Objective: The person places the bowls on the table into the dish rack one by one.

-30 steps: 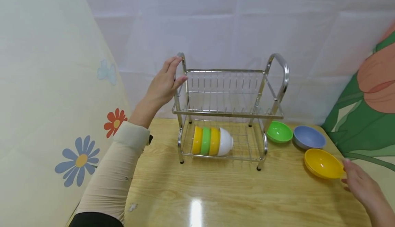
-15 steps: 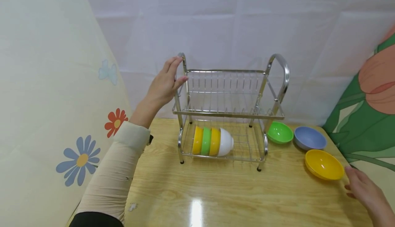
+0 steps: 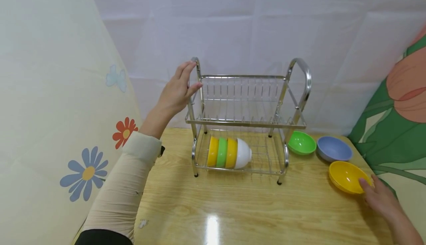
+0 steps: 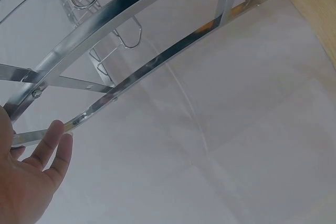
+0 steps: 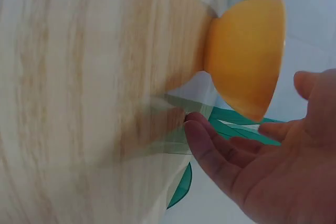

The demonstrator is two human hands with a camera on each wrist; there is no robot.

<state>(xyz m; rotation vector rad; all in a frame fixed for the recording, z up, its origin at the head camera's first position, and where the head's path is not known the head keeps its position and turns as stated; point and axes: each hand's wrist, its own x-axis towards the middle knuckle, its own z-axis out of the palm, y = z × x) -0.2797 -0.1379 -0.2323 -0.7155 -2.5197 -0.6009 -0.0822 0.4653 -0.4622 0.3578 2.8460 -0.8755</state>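
Observation:
My left hand (image 3: 176,91) holds the left side handle of a two-tier metal dish rack (image 3: 246,124); the thumb lies on the near side and the fingers reach over the bar. In the left wrist view, the fingers (image 4: 50,145) meet the curved metal bar. My right hand (image 3: 382,198) is at the right side of a yellow bowl (image 3: 347,176) standing upright on the table, its thumb overlapping the rim. The right wrist view shows that thumb and the fingers spread apart, with a gap between the hand and the bowl's wall.
On the rack's lower tier, yellow, green and white bowls (image 3: 244,153) stand on edge in a row. A green bowl (image 3: 301,143) and a blue bowl (image 3: 334,148) sit behind the yellow one. Wood-grain table (image 3: 253,208) lies in front; a white cloth (image 3: 233,26) hangs behind.
My right hand first drew slightly away from the yellow bowl, then came back left so its thumb overlaps the rim. The left hand and the rack have stayed put.

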